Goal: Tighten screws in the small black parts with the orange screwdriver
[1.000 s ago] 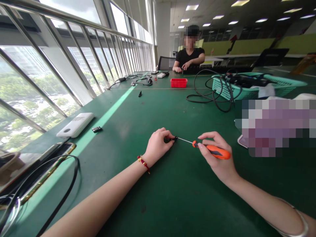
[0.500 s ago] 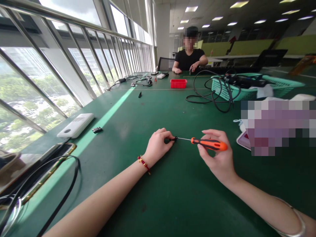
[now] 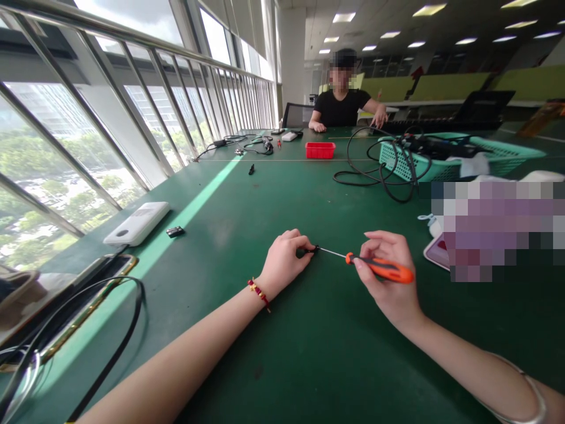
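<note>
Beside a railing (image 3: pixel 119 35) and windows (image 3: pixel 132 17), the green bench (image 3: pixel 318 330) runs toward a person (image 3: pixel 339 106). Over it, the left hand (image 3: pixel 285 256) pinches a small black part (image 3: pixel 316 248); the right hand (image 3: pixel 392 288) grips an orange screwdriver (image 3: pixel 384 268), tip at the part.

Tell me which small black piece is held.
The piece in the left hand, at the tip of the screwdriver; two others lie loose on the table.

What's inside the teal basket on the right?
Dark items and black cable show in the basket, with a whitish piece at its near edge. The bottom is covered; anything beneath them cannot be seen.
</note>
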`<state>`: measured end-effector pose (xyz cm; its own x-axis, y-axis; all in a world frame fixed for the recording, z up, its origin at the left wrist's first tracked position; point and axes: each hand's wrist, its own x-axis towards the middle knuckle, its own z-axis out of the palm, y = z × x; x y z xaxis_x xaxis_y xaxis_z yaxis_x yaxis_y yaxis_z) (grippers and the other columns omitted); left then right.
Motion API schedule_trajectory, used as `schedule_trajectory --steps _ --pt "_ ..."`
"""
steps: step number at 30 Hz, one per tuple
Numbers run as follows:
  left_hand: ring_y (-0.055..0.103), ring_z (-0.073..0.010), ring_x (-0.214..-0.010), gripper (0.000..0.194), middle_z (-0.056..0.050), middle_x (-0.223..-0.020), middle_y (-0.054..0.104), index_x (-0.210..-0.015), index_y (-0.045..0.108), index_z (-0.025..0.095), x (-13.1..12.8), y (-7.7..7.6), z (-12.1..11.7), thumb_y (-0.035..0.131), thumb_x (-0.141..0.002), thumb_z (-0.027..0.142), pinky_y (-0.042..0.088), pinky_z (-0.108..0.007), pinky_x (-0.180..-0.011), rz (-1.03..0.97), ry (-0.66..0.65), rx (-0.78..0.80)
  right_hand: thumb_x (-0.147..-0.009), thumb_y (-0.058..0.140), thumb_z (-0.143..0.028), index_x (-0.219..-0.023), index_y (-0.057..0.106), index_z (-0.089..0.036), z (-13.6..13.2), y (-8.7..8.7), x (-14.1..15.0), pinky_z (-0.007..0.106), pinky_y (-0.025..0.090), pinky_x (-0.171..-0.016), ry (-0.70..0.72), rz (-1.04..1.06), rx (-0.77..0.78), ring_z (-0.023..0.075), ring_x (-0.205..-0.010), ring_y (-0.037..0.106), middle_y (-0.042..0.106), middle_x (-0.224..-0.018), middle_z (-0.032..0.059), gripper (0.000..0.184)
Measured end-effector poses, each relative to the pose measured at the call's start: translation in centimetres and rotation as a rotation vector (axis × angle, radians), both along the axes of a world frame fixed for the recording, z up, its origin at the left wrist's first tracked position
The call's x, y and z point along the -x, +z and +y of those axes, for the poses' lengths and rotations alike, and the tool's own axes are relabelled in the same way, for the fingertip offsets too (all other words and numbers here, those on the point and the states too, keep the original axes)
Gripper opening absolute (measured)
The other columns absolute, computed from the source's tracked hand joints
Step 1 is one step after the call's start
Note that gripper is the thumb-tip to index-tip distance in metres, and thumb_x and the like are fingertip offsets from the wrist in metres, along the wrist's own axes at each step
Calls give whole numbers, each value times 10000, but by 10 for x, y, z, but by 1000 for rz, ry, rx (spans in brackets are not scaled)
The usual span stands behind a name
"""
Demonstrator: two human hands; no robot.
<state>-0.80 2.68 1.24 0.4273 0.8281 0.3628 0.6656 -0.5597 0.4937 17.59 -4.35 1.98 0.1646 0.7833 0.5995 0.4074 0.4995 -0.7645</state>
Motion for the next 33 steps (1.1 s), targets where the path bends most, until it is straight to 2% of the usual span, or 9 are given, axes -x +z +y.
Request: schedule_trajectory --steps 4,6,8,10,13,15,18,25,33 --pt "539 -179 -802 58 -34 -842 587 -756 637 186 -1 2 -1 578 -753 186 448 -291 -718 18 -4 -10 -783 572 -255 -868 504 -227 -2 -1 -1 255 396 -463 29 -101 84 103 -413 450 450 -489 -78 113" --pt "539 -180 -805 57 -34 -838 587 -758 637 183 -2 3 -1 580 -755 185 448 -295 -727 16 -7 -3 -769 580 -229 -893 496 -229 -3 -1 -1 257 419 -481 40 -118 52 111 -444 478 468 -522 -71 150" --pt "542 -177 -802 50 -33 -832 588 -759 634 178 -2 3 -1 585 -752 183 452 -293 -727 0 -5 14 -747 588 -201 -926 490 -228 -3 -2 -2 266 466 -543 39 -116 -8 131 -560 545 533 -653 -31 206" --pt "549 -168 -785 41 -27 -815 587 -754 629 175 -1 1 1 590 -746 180 458 -283 -715 -33 -5 38 -745 572 -185 -907 501 -220 -3 -2 -2 264 482 -574 80 -142 -29 139 -642 575 566 -763 5 180" --pt "560 -148 -748 49 -20 -794 584 -768 630 173 0 -2 4 589 -741 181 468 -263 -689 -112 -6 94 -784 518 -170 -868 527 -206 -2 -3 -4 224 434 -491 204 -238 45 99 -520 533 558 -668 -21 92" --pt "567 -138 -734 72 -22 -802 587 -792 634 171 1 -4 6 585 -743 189 474 -255 -684 -162 -10 141 -806 503 -174 -869 541 -203 -2 -3 -5 208 412 -470 184 -247 47 81 -476 515 568 -644 -31 79" --pt "574 -134 -739 96 -28 -823 596 -812 640 166 2 -5 7 582 -744 202 478 -252 -689 -198 -24 186 -813 520 -206 -901 559 -207 1 -5 -7 206 438 -529 93 -225 -2 90 -557 557 611 -749 -8 96" --pt "575 -156 -784 114 -28 -813 627 -816 665 180 0 -1 5 601 -725 203 473 -275 -728 -130 -52 145 -814 523 -302 -877 589 -213 12 -10 -8 218 448 -597 91 -253 272 122 -663 586 648 -837 13 128" --pt "590 -153 -787 111 -32 -837 640 -805 673 179 0 1 4 597 -748 235 472 -275 -743 -182 -45 157 -794 517 -296 -910 589 -216 14 -11 -9 253 465 -662 135 -316 360 160 -753 612 648 -873 30 158"
